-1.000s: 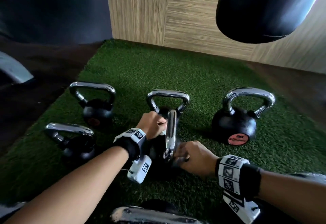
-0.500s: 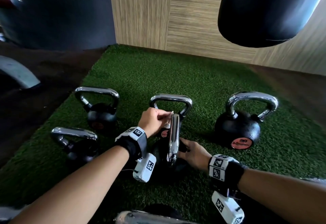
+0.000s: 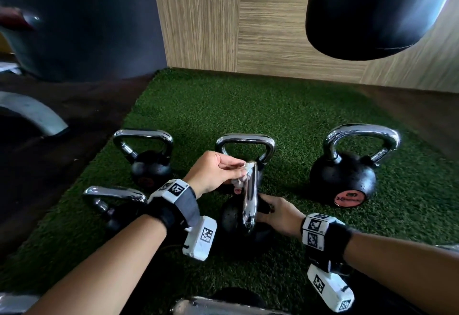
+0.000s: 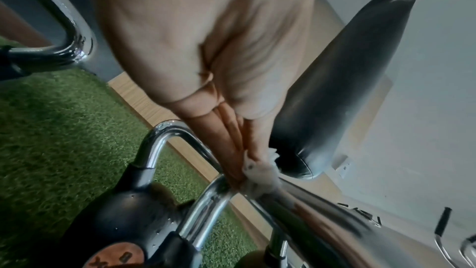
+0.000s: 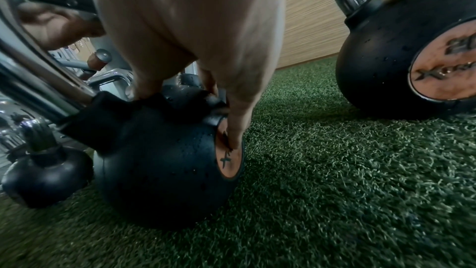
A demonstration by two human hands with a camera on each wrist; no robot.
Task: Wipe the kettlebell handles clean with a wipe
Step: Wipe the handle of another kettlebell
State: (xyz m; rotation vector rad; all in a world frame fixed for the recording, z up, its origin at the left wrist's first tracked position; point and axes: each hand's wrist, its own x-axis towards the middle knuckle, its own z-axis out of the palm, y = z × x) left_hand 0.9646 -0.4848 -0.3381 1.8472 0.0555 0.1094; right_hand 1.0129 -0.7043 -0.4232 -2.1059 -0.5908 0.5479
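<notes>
Left hand [image 3: 213, 173] is pinching a crumpled white wipe [image 3: 242, 174] between thumb and fingertips, pressing it against the far end of the chrome handle [image 3: 249, 200] of the near centre kettlebell [image 3: 232, 218]. That kettlebell is sitting on the green turf mat [image 3: 285, 116], its handle running away from the camera. In the left wrist view the wipe [image 4: 261, 174] is bunching where the fingers [image 4: 231, 150] are meeting the handle bend.

Right hand [image 3: 275, 213] is bracing the black ball of the same kettlebell [image 5: 165, 162]; fingers [image 5: 235, 127] are lying fairly straight down over its orange disc label, holding nothing, though the thumb side is hidden, so possibly some curl there.

Behind the wiped handle another kettlebell [image 3: 246, 146] is standing upright. A larger kettlebell [image 3: 345, 175] is sitting to the right, well apart; two smaller ones [image 3: 149, 163] [image 3: 116, 205] are standing to the left. A black punching bag [image 3: 372, 12] is hanging above right, before the wood-panel wall [image 3: 260, 22].
</notes>
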